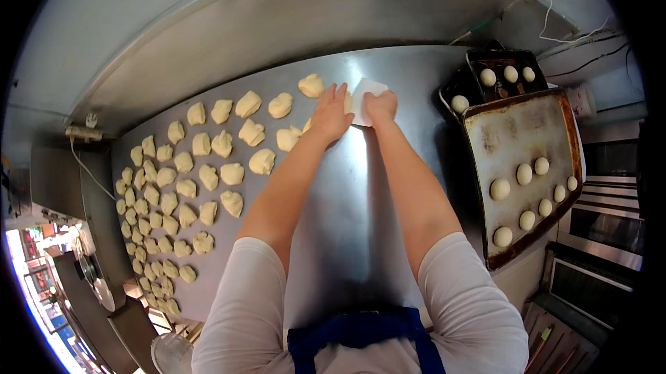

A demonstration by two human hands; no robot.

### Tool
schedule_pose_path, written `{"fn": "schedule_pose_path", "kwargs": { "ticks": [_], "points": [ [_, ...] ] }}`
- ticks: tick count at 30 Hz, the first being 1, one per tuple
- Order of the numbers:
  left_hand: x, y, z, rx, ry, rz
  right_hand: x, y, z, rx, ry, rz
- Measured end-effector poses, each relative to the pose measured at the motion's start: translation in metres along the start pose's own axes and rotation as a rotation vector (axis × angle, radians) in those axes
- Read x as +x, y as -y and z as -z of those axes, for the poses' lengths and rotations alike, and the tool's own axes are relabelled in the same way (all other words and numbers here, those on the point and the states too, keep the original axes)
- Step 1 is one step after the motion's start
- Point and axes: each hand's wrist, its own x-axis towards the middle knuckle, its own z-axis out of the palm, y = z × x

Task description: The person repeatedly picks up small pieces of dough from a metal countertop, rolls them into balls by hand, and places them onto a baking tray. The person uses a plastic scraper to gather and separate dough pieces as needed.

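Observation:
My right hand [381, 107] is closed around a flat white dough scraper [368, 87] near the far edge of the steel table. Just left of it, my left hand [331, 116] lies over the tabletop with its fingers stretched out. A dough piece [348, 103] shows in part between the left fingers and the scraper; the rest of it is hidden. Close by on the left are another lump of dough [311, 85] and a rough dough piece [288, 139]. Many more uneven pieces, such as one dough lump [262, 162], spread across the table's left half.
At the right, a worn baking tray [517, 128] holds several smooth dough balls. Behind it sits a darker tray [499, 89] with more balls. A steel backsplash [298, 17] bounds the far side. Cables [548, 17] hang at the upper right, and oven-like units [603, 228] stand beyond the trays.

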Motion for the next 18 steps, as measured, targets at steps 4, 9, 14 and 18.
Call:
{"fn": "schedule_pose_path", "kwargs": {
  "ticks": [4, 9, 14, 18],
  "points": [
    [0.024, 0.02, 0.0, -0.082, 0.052, 0.086, 0.004, 0.024, -0.012, 0.126, 0.07, 0.026],
    [-0.044, 0.001, 0.031, -0.575, -0.307, 0.222, -0.016, 0.018, 0.044, 0.677, 0.277, -0.097],
    [-0.195, -0.029, 0.032, -0.126, 0.346, -0.161, -0.031, -0.043, 0.044, 0.248, 0.532, 0.067],
    [-0.143, 0.004, 0.033, -0.2, 0.053, -0.004, -0.055, -0.026, -0.004, 0.072, 0.269, 0.155]
  ]
}}
